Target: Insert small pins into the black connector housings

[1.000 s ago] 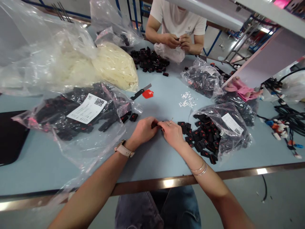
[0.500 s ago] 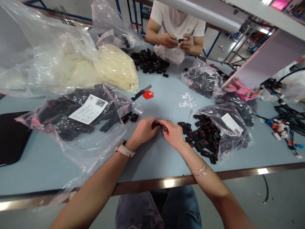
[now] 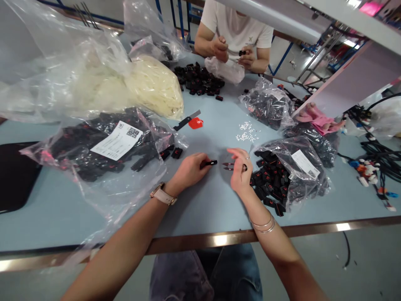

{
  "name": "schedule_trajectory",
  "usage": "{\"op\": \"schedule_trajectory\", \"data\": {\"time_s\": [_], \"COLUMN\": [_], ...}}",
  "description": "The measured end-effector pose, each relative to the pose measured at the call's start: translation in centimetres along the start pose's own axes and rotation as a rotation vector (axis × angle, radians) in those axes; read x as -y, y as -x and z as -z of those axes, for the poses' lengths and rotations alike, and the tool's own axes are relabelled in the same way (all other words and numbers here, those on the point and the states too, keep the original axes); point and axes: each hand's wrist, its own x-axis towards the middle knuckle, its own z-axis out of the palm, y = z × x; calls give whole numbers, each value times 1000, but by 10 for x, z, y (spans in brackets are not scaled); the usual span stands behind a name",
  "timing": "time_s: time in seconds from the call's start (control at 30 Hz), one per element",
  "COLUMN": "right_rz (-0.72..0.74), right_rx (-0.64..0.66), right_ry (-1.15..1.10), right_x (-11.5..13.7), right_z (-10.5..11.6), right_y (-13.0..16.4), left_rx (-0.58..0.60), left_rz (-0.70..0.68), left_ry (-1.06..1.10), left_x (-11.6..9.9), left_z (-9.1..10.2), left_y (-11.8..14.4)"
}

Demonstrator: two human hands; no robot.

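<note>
Between the fingertips of my left hand (image 3: pixel 194 168) is a small black connector housing (image 3: pixel 212 162), its end pointing right. A short gap to the right, my right hand (image 3: pixel 240 169) holds dark tweezers (image 3: pixel 228 166) whose two tips are apart and point at the housing. Right beside that hand lies a pile of black connector housings (image 3: pixel 271 177) with orange-red marks, spilling from a clear bag (image 3: pixel 308 188). Small white pieces (image 3: pixel 247 131) are scattered on the table beyond my right hand.
A labelled bag of black parts (image 3: pixel 117 142) lies left, before a large bag of cream-coloured pieces (image 3: pixel 155 85). A knife (image 3: pixel 187 120) and red piece (image 3: pixel 196 123) lie mid-table. Across sits a co-worker (image 3: pixel 234 31) holding a black part, near another pile (image 3: pixel 200 79).
My right hand has drawn away to the right from my left hand, and the tweezers and the housing now show. The co-worker's hands have moved apart.
</note>
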Motion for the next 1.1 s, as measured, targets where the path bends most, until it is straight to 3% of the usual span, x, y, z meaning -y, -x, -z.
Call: {"op": "schedule_trajectory", "data": {"time_s": [0.23,1.1], "right_rz": [-241,-30], "right_rx": [56,120], "right_ry": [-1,190], "right_x": [5,10], "right_z": [-5,-16], "right_y": [4,1], "left_rx": [5,-3], "left_rz": [-15,0], "left_ry": [14,37], "left_x": [0,-2], "left_z": [2,3], "left_y": [1,0]}}
